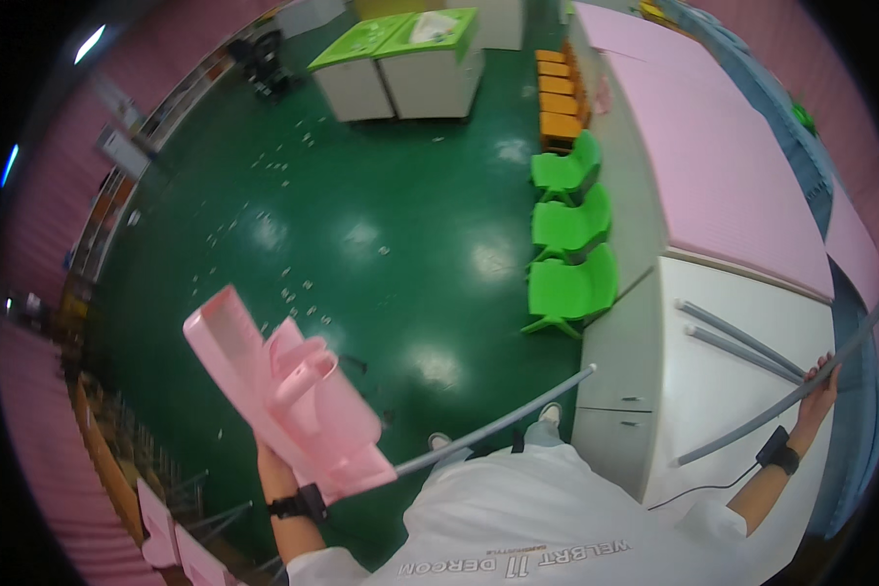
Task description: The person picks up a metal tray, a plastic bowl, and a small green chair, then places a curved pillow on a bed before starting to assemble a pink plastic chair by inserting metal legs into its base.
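My left hand (268, 453) holds up a pink moulded plastic part (337, 415) with a long trough at one end and curved, cup-like shapes on it. My left fingers are mostly hidden behind it. From its lower right end a grey tube (508, 418) reaches out past my feet. On the right, my right hand (818, 396) is closed round a long grey tube (742, 432), slanting over a white cabinet top (703, 493). Beside it lie two more grey tubes (737, 332), (742, 352), their far ends close to my fingers.
Green chairs (571, 230) and small orange chairs (559, 98) line the pink-topped cabinets (723, 156) on the right. Green-topped units (400, 78) stand at the back. Small pale bits (288, 293) are scattered on the green floor (361, 273). More pink parts (161, 532) lie lower left.
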Motion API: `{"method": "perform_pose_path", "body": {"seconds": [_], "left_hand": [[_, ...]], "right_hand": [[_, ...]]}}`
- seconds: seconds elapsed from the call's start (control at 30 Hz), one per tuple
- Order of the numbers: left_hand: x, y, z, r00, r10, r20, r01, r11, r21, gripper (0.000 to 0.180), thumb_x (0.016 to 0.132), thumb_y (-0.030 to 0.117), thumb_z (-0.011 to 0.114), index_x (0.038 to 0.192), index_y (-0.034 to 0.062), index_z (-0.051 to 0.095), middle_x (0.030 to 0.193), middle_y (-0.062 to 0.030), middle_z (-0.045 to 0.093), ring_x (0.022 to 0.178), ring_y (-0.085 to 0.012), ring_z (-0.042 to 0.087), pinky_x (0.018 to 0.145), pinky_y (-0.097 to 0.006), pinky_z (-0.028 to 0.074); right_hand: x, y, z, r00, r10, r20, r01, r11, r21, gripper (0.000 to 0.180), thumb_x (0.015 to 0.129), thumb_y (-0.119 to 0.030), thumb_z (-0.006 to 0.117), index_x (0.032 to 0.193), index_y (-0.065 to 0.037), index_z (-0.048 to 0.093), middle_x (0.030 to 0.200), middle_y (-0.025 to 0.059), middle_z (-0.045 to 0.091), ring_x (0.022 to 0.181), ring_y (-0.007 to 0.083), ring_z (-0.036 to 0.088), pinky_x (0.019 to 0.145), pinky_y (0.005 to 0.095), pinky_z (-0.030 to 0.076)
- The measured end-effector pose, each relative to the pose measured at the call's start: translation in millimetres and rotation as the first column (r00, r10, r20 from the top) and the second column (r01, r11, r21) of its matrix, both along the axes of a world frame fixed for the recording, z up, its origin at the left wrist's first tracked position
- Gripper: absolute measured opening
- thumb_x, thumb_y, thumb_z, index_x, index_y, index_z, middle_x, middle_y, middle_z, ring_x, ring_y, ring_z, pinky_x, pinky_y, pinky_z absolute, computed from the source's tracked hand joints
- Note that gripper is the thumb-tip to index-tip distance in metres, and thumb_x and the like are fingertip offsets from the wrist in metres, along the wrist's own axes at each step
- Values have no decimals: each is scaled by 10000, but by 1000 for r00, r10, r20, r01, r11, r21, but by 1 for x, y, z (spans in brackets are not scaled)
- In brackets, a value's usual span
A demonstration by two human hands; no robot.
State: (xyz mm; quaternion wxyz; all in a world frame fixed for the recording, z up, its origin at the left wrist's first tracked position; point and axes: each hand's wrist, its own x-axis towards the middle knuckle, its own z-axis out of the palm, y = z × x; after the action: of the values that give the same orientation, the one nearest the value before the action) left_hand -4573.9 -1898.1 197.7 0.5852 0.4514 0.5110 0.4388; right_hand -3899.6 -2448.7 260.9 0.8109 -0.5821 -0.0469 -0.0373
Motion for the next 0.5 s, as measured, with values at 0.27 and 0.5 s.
{"method": "perform_pose_path", "body": {"seconds": [0.27,0.5], "left_hand": [[-102,17,47,988,-26,-154,65,965,253,392,994,135,366,1366,10,362,1293,-106,477,1129,-201,488,941,-298,416],[-132,-5,63,998,65,-8,-61,969,238,388,973,109,398,1344,-4,391,1259,-104,509,1096,-190,514,907,-290,433]], "right_hand": [[-120,287,47,760,609,227,-317,652,-689,468,972,-487,365,889,-63,544,537,-56,364,407,71,346,387,228,274],[-279,498,-22,66,955,289,-173,296,-939,344,831,-342,597,686,-33,548,513,115,439,451,260,478,457,351,355]]}}
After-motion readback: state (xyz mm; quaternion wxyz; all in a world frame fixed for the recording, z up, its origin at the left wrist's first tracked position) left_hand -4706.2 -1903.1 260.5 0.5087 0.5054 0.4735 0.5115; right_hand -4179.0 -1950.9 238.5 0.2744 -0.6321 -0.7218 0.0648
